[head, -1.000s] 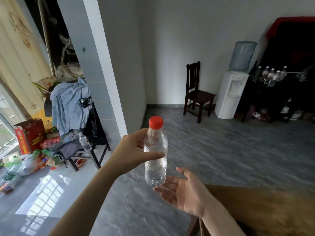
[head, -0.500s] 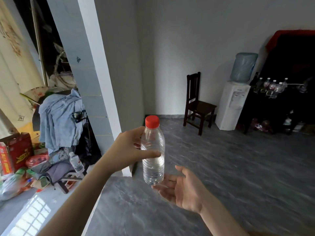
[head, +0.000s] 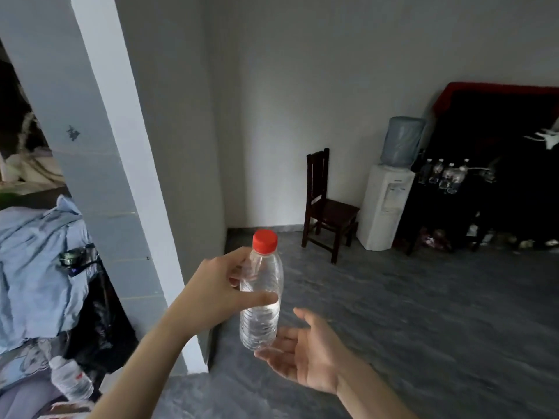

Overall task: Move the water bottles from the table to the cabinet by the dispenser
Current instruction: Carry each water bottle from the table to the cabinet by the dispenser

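Carrying the red-capped water bottle [head: 262, 293] upright in the near centre, left hand [head: 216, 293] gripping its upper body, right hand [head: 305, 353] spread flat just under the base (a ready catch), heading steadily toward the far-right cabinet [head: 496, 189] beside the dispenser [head: 385, 204].

Six water bottles [head: 262, 294], one chair [head: 328, 207].

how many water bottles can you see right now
6, maybe more hidden: one in the left hand, four on the cabinet, one lower left.
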